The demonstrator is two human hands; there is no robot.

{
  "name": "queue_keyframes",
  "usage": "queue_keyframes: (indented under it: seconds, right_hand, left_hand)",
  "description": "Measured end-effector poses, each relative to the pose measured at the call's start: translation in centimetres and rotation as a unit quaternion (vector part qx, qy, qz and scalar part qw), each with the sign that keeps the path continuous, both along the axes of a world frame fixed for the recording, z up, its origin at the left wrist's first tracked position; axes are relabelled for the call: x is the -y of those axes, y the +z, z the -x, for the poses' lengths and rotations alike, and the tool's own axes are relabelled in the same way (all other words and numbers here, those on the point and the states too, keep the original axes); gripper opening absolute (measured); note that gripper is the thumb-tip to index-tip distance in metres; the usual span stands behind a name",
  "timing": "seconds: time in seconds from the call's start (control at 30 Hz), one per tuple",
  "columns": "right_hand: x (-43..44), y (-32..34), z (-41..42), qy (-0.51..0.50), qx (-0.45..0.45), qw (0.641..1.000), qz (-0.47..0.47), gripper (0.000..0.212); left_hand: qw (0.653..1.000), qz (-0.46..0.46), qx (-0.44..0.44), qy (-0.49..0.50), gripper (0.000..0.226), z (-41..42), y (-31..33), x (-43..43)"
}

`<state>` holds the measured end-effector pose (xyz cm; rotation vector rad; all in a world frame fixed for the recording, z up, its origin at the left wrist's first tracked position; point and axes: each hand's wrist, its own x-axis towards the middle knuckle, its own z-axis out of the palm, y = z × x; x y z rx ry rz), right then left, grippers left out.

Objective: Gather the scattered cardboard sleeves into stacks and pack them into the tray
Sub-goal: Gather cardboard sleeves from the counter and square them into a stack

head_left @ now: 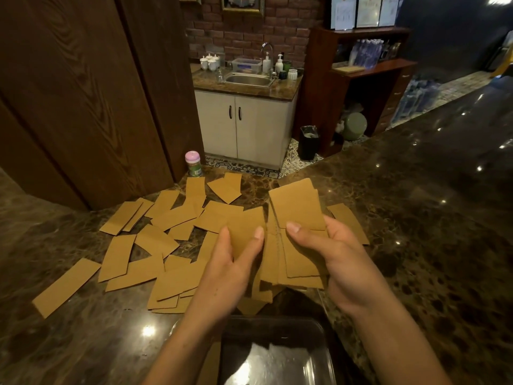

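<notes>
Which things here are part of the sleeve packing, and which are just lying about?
Part of the job: scattered cardboard sleeves, stack of sleeves in the right hand, single sleeve in the left hand, black tray.
Lying about: pink-lidded jar, bin, sink.

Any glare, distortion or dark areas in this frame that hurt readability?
Head view: ceiling-light glare spots the marble counter and streaks the black tray; wide-angle bowing bends the wooden panels; upper right is dim; hands and cardboard sleeves read clearly.
</notes>
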<state>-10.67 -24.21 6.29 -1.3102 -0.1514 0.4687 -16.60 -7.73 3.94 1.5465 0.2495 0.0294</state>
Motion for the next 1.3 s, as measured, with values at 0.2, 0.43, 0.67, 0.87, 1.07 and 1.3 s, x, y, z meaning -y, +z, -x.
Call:
queue_keyframes:
  seconds: [0.2, 0.43, 0.67, 0.87, 1.07, 1.3]
  right_hand:
    - [-0.7, -0.9, 1.0, 0.077, -0.021, 0.997, -0.011, 0.032]
    - [1.1, 0.5, -1.2, 0.086, -0.011, 0.996, -0.005, 0.03]
    - [1.3, 1.1, -2.4, 0.098, 0.082, 0.987, 0.1, 0.029]
    - [1.3, 0.4, -1.7, 0.009, 0.06, 0.997, 0.039, 0.024]
    - [1.3, -0.8, -0.7, 0.07, 0.053, 0.993, 0.074, 0.023]
    - [1.3, -0.9, -0.8, 0.071, 0.091, 0.99, 0.076, 0.024]
  left_hand:
    - [0.96, 0.266, -0.042, -0.074, 0.034, 0.3, 1.4, 0.8]
    - [0.961, 0.24, -0.085, -0.107, 0.052, 0.0, 1.0, -1.2]
    - [0.949, 0.264, -0.085, -0.148, 0.03, 0.1, 0.8, -1.7]
    - [0.972, 0.233, 0.037, 0.015, 0.026, -0.2, 0.4, -2.3]
    - [0.968, 0.202, 0.104, 0.107, 0.024, -1.1, 0.4, -2.4]
    - [0.983, 0.109, 0.113, 0.093, 0.03, -1.2, 0.2, -2.1]
